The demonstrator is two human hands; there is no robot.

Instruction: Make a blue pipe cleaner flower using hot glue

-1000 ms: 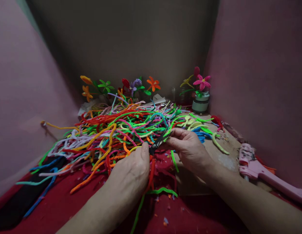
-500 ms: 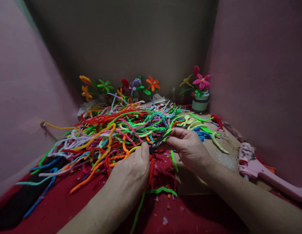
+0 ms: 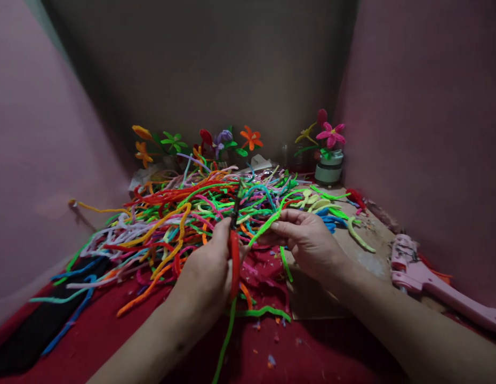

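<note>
My left hand [image 3: 208, 269] is closed on a pair of scissors [image 3: 234, 261] with red handles and dark blades. The blades point up and away, over the heap. My right hand [image 3: 314, 240] pinches a bright green pipe cleaner [image 3: 264, 228] between thumb and fingertips. That strand slants down to the left, and its lower end comes close to my left fingers; whether they touch it I cannot tell. Just beyond both hands lies a big tangled heap of coloured pipe cleaners [image 3: 216, 202].
Pipe-cleaner flowers, one pink [image 3: 331, 135] and one orange [image 3: 251, 138], stand at the back. A pale green jar [image 3: 329, 168] holds some. Cardboard [image 3: 316, 298] lies under my right hand. A pink tool with a long handle [image 3: 444, 293] rests at right, on red cloth [image 3: 140, 346].
The scissors have swung away from the green pipe cleaner, their blades turning upward and left. My left hand has shifted slightly left. My right hand keeps its pinch in nearly the same place.
</note>
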